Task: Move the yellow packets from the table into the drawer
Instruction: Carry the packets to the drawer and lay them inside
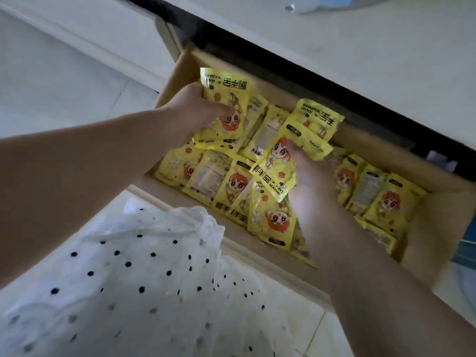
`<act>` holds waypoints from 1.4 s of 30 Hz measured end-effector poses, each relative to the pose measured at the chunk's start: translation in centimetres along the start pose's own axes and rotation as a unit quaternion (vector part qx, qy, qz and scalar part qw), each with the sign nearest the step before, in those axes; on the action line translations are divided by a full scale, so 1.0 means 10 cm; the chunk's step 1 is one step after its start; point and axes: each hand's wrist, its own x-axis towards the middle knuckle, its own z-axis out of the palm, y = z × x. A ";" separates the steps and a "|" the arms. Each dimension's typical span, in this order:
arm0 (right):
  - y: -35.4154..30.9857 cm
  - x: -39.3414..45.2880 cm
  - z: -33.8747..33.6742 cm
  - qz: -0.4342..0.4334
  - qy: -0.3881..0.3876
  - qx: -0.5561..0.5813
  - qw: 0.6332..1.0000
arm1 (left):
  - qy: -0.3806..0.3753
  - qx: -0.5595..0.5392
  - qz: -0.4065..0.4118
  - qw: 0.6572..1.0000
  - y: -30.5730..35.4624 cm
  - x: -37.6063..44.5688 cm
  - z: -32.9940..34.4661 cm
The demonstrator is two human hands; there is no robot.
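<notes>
i see lots of yellow packets [233, 186] lying in rows in the open drawer [438, 215], which fills the middle and right of the frame. each packet has a red-haired cartoon face on it. my left hand [193, 112] is in the upper middle, over the far left end of the drawer, and its fingers are curled round a small stack of packets [226, 99] with the thumb pressed on the front one. my right hand [309, 176] is in the middle of the frame, over the packets in the drawer, and its fingers pinch a few more packets [309, 124] that fan out above and left of it. the white bench [360, 60] top runs across the upper right, just over the drawer. a white dress with black dots [141, 279] fills the lower left, and pale floor tiles [64, 81] show at the left.
</notes>
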 end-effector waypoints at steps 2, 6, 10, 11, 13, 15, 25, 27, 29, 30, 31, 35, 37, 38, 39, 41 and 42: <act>0.03 0.08 0.04 -0.027 -0.005 0.013 1.000 | 0.042 0.066 0.040 0.996 -0.07 0.09 0.07; 0.08 0.16 0.07 -0.063 0.004 -0.003 0.998 | 0.137 0.174 0.106 0.969 -0.14 0.15 0.30; 0.06 0.09 0.09 -0.121 0.012 -0.060 0.991 | 0.204 0.280 0.161 0.924 -0.20 0.09 0.54; 0.07 0.08 0.10 -0.128 0.019 -0.068 0.989 | 0.213 0.281 0.169 0.920 -0.22 0.08 0.56; 0.07 0.05 0.09 -0.138 0.033 -0.073 0.987 | 0.226 0.290 0.197 0.909 -0.26 0.05 0.55; 0.08 0.02 0.03 -0.150 0.035 -0.073 0.985 | 0.228 0.344 0.284 0.866 -0.32 -0.01 0.51; 0.11 -0.03 -0.46 -0.152 0.085 -0.144 0.974 | -0.002 0.582 0.392 0.712 -0.45 -0.14 0.68; 0.15 -0.01 -0.54 -0.154 0.102 -0.177 0.967 | 0.012 0.563 0.410 0.718 -0.40 -0.20 0.78; 0.16 0.02 -0.58 -0.173 0.118 -0.213 0.954 | -0.002 0.562 0.462 0.686 -0.37 -0.25 0.89; 0.16 0.04 -0.58 -0.186 0.122 -0.224 0.949 | -0.022 0.568 0.483 0.666 -0.37 -0.27 0.94; 0.16 0.05 -0.57 -0.200 0.123 -0.230 0.944 | -0.042 0.576 0.495 0.649 -0.37 -0.28 1.00; 0.11 0.10 -0.59 -0.250 0.118 -0.255 0.927 | -0.075 0.602 0.447 0.657 -0.36 -0.25 1.14; 0.10 0.13 -0.69 -0.255 0.125 -0.251 0.925 | -0.070 0.609 0.431 0.662 -0.36 -0.25 1.19; 0.10 0.15 -0.76 -0.253 0.131 -0.246 0.927 | -0.069 0.617 0.423 0.660 -0.36 -0.26 1.21; 0.09 0.18 -0.83 -0.252 0.136 -0.234 0.929 | -0.070 0.626 0.411 0.659 -0.36 -0.28 1.24; 0.08 0.22 -0.96 -0.254 0.139 -0.194 0.937 | -0.067 0.634 0.384 0.668 -0.37 -0.32 1.32; 0.08 0.24 -0.99 -0.249 0.139 -0.177 0.942 | -0.064 0.634 0.373 0.674 -0.37 -0.33 1.37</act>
